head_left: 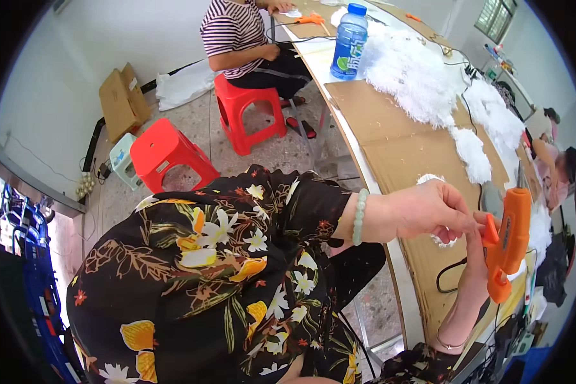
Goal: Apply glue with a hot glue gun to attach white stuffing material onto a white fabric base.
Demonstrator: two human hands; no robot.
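My right hand (474,259), with a thin bracelet at its wrist, is wrapped round an orange glue gun (511,240), whose metal nozzle points away from me. Most of its fingers are hidden behind the gun. My left hand (434,210), wearing a pale green bead bracelet (360,217), comes in from the side with thumb and fingers pinched together beside the gun's trigger. Its fingertips meet my right thumb; what they pinch, if anything, is too small to make out. Under the left hand, bits of white fluffy material (431,178) show on the brown cardboard (390,150).
White fringe-like material (406,77) is heaped along the table, near a blue-capped bottle (350,42). A black cable (451,288) loops close to my hands. Across the table's far end sits a person in a striped shirt (233,38). Red stools (166,153) stand on the floor.
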